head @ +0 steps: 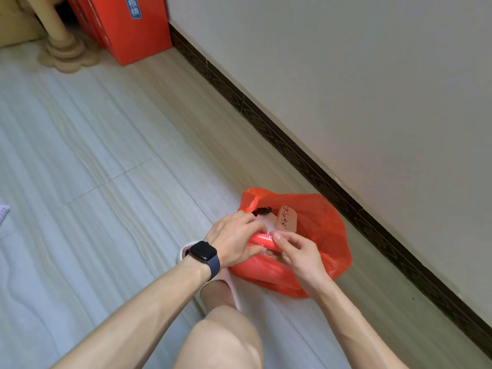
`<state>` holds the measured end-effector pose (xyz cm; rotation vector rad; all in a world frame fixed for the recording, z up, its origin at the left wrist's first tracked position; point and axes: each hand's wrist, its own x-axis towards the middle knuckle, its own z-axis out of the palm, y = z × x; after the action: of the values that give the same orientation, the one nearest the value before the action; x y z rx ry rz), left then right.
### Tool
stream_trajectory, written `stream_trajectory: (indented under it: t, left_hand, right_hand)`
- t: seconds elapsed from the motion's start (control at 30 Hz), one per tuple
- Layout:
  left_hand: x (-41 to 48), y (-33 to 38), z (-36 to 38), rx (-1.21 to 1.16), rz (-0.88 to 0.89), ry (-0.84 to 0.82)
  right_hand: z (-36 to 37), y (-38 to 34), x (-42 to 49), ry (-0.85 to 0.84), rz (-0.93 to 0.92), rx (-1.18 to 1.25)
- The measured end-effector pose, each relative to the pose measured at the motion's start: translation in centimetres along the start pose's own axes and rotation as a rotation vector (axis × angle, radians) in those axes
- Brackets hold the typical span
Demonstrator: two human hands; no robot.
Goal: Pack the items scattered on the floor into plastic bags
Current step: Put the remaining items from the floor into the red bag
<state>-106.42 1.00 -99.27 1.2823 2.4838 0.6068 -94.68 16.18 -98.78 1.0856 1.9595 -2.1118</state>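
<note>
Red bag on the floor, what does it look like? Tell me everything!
The thin, crinkly red plastic bag sits open on the pale tiled floor, close to the wall's dark skirting. Its mouth faces up, showing a small black item and a pink speckled oblong inside. The left hand and right hand grip a red ribbed piece at its near rim.

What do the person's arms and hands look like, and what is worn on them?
Both forearms are bare, with no sleeves in view. The left hand and right hand wear no gloves. On the left wrist sits a smartwatch with a black rounded-rectangle face and a dark navy strap.
</note>
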Motion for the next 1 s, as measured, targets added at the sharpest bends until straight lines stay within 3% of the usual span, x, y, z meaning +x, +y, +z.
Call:
stream_trajectory:
  t: [0.07, 0.2, 0.37, 0.53, 0.67, 0.87, 1.0]
  left_hand:
    - [0.7, -0.5, 0.6, 0.094, 0.041, 0.112]
    - [2.1, -2.5, 1.7, 0.298, -0.055, -0.108]
    - [2.1, -4.1, 2.4, 0.396, -0.142, -0.174]
    - [0.2, -4.3, 1.1, 0.389, -0.119, -0.221]
    - [-1.6, -4.1, -1.3, 0.362, -0.201, -0.237]
    - [-7.3, -5.1, -7.9, 0.360, -0.463, -0.230]
    - [-13.7, -7.4, -14.0, 0.370, -0.647, -0.201]
  right_hand:
    - [-1.6, 0.2, 0.7, 0.150, 0.028, -0.001]
    - [-4.4, 3.2, 3.4, 0.405, 0.071, -0.290]
    - [-3.4, 4.8, 4.4, 0.252, -0.035, -0.596]
    - [-1.6, 5.3, 4.0, 0.028, -0.042, -0.899]
    - [-0.9, 3.1, 2.5, -0.051, -0.149, -0.981]
    - [3.1, -4.0, -0.1, -0.153, -0.553, -1.156]
    - [8.7, -9.9, -2.5, -0.241, -0.949, -1.276]
